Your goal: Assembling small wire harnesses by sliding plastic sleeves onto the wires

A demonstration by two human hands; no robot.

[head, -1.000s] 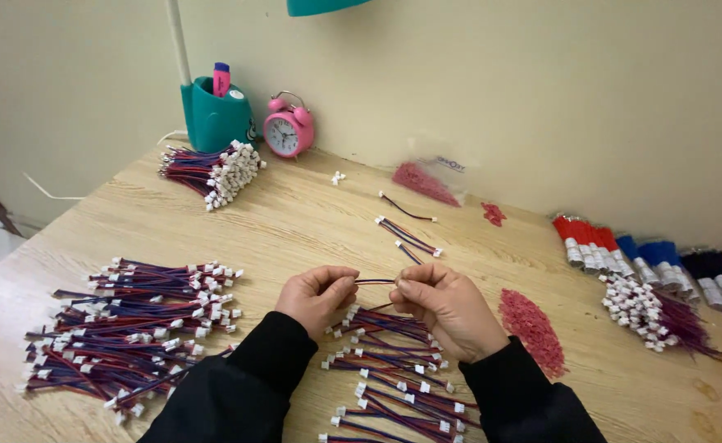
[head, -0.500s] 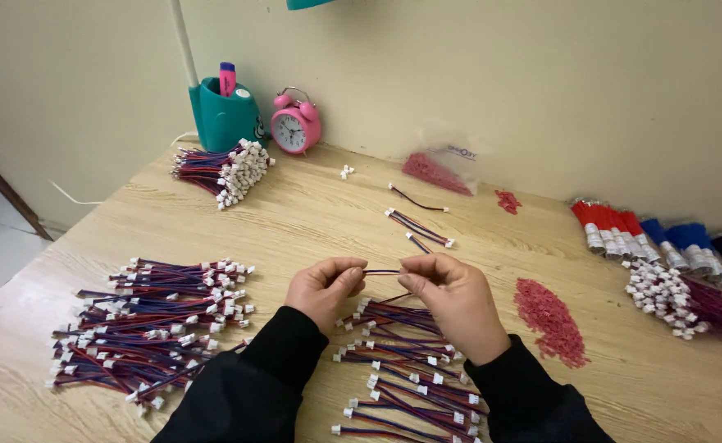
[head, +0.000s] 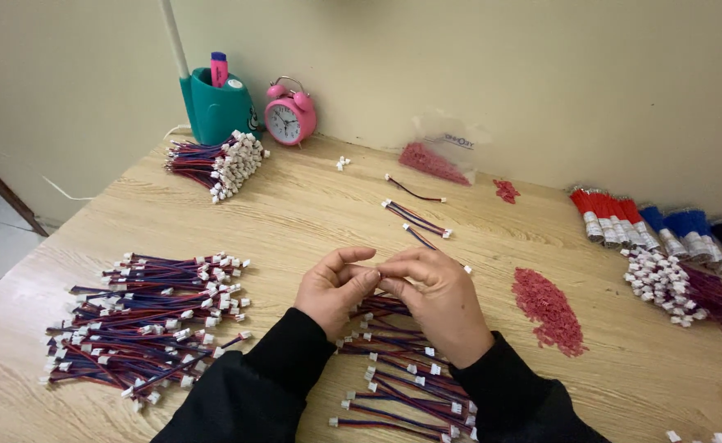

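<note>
My left hand (head: pixel 334 289) and my right hand (head: pixel 440 300) meet fingertip to fingertip over the middle of the wooden table (head: pixel 312 205). Together they pinch a short wire lead, almost wholly hidden between the fingers. Right under my wrists lies a loose pile of red-and-blue wire leads with white connectors (head: pixel 402 381). A larger pile of the same leads (head: pixel 148 320) lies to the left of my left hand. A heap of small red parts (head: pixel 549 310) lies to the right of my right hand.
At the back stand a teal pen holder (head: pixel 216 108), a pink alarm clock (head: pixel 291 115) and a tied bundle of leads (head: pixel 217 164). A clear bag of red parts (head: pixel 431 160), a few loose leads (head: pixel 414 217) and red and blue wire bundles (head: pixel 652 226) lie at the right.
My hands have closed together, so the lead that stretched between them is now hidden in my fingertips. The view has shifted a little to the right.
</note>
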